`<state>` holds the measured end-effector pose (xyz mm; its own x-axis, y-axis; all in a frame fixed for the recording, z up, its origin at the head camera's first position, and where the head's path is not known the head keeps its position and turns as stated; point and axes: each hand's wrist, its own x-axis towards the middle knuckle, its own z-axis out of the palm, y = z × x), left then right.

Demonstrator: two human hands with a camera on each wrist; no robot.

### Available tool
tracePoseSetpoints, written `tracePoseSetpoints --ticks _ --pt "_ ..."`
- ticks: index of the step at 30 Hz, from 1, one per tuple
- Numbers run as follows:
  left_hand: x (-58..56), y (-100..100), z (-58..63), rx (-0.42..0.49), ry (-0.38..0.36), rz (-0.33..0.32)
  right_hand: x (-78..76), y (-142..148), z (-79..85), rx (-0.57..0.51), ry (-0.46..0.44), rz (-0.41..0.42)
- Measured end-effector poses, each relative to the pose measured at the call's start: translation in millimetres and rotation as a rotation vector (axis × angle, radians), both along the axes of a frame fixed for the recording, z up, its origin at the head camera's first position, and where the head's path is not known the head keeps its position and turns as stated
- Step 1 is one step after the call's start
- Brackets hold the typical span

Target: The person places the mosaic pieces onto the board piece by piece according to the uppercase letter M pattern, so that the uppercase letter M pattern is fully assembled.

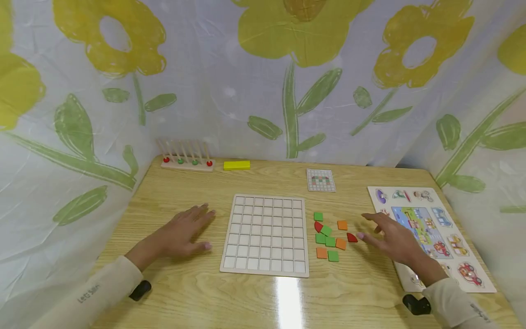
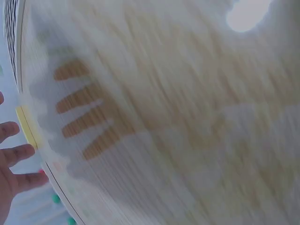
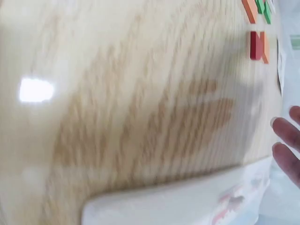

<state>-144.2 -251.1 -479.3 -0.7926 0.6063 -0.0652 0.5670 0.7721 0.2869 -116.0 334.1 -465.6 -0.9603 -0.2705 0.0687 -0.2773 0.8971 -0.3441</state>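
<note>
My left hand [image 1: 181, 232] is spread over the table to the left of a white grid board [image 1: 265, 235], holding nothing. In the left wrist view, the fingers [image 2: 18, 154] are spread apart above the wood. To the right of the board lies a loose group of flat pieces: green squares [image 1: 330, 241], orange squares [image 1: 342, 225] and red rounded pieces [image 1: 352, 237]. My right hand [image 1: 392, 240] is just right of that group, its fingers extended and holding nothing. Its thumb is close to one red piece; whether they touch I cannot tell.
A small pattern card [image 1: 321, 180] lies behind the pieces. At the right is a picture puzzle board [image 1: 444, 228], partly beneath my right hand. Along the back edge stand a peg rack with beads [image 1: 187, 164] and a yellow block [image 1: 236, 165]. A flowered curtain [image 1: 205, 91] hangs behind the table.
</note>
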Motion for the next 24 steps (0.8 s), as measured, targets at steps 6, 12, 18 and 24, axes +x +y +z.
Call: tracePoseSetpoints --ticks 6,12,18,24 --pt "8.9 18 -2.7 0.009 -0.024 -0.034 3.0 -6 -5.3 -0.073 -0.048 -0.021" --pt "13.6 31 -6.4 -0.013 -0.073 -0.047 4.5 -14 -11.5 -0.107 -0.082 -0.036" --pt "15.6 39 -7.3 -0.037 -0.142 -0.033 6.7 -21 -14.7 -0.099 -0.086 -0.037" --pt "15.8 42 -9.5 -0.065 -0.147 -0.04 6.5 -24 -17.1 -0.067 -0.065 -0.023"
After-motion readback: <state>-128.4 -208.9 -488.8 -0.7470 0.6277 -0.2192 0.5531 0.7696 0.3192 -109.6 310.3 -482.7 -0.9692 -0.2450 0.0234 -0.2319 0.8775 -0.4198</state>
